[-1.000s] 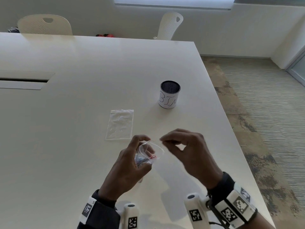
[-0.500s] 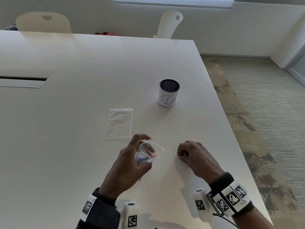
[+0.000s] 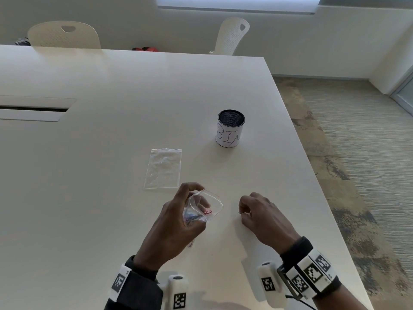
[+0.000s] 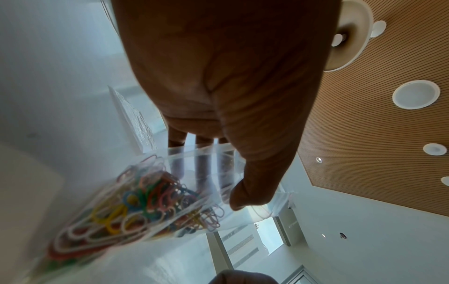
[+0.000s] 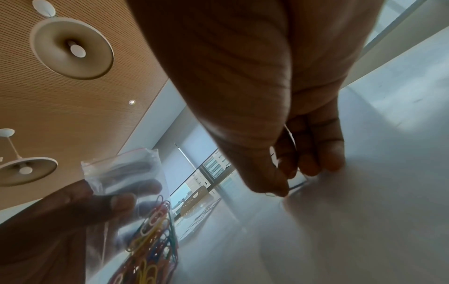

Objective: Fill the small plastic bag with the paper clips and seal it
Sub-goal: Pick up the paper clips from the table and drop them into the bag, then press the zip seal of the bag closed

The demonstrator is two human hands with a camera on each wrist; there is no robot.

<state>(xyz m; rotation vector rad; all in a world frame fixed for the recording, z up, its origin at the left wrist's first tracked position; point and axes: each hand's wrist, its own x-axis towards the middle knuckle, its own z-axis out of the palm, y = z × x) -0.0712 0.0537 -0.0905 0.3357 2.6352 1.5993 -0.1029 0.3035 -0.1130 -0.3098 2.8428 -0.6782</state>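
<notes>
My left hand (image 3: 178, 218) grips a small clear plastic bag (image 3: 206, 205) just above the table, its mouth gaping toward the right. Several coloured paper clips (image 4: 136, 207) fill the bag's lower part (image 5: 150, 247). My right hand (image 3: 257, 211) is down on the white table (image 3: 111, 198) to the right of the bag. Its thumb and fingers (image 5: 286, 167) pinch a thin paper clip (image 3: 239, 212) at the table surface. The hands are a short gap apart.
A second, empty clear zip bag (image 3: 163, 168) lies flat just beyond my left hand. A mesh cup labelled BIN (image 3: 230, 128) stands farther back right. The table's right edge (image 3: 312, 175) runs close to my right hand. Two chairs stand behind the table.
My right hand left the bag's mouth, dropped to the table on the right and closed its fingertips on a clip. The left hand kept holding the bag in place.
</notes>
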